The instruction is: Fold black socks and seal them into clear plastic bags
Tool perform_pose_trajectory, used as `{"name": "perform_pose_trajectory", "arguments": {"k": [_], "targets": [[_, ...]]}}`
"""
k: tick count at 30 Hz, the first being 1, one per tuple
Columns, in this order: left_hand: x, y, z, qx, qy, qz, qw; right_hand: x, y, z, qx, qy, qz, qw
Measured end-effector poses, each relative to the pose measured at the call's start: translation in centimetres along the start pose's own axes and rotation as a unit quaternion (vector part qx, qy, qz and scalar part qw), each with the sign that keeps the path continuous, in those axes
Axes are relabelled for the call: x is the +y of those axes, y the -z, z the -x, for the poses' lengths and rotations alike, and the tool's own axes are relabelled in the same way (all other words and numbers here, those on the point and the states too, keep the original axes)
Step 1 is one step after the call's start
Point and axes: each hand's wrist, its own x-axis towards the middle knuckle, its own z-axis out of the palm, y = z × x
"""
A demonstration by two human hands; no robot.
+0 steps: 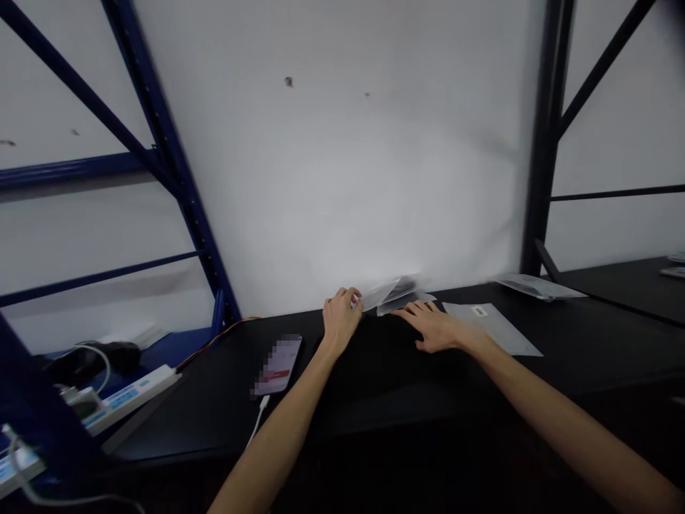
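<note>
While my left hand [340, 318] pinches the left end of the clear bag [394, 290] — bag at the black table's [374, 378] back edge — I've got the right hand [434, 328] spread loosely, palm down, fingertips by its near edge, both arms reaching forward.

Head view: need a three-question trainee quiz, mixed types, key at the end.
1. Open: which hand has its fingers at the left end of the translucent packet?
2. True or false: the phone lies to the left of the labelled pale packet.
3. Multiple choice: what is plugged into the phone's near end?
A) a red cable
B) a black cable
C) a white cable

Key
1. The left hand.
2. True.
3. C.
</note>
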Motion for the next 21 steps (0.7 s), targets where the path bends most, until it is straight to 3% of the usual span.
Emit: {"name": "perform_pose_trajectory", "arguments": {"k": [10,17,21], "targets": [[1.0,0.2,0.3,-0.034,0.002,0.011,0.999,-0.4,-1.0,-0.8,0.006,-0.057,0.031,0.998],[1.0,0.2,0.4,-0.03,-0.006,0.022,0.999,0.5,0.5,-0.6,0.001,-0.077,-0.056,0.995],[1.0,0.2,0.4,-0.031,-0.007,0.028,0.999,1.7,1.2,-0.5,0.02,-0.128,-0.085,0.988]]}}
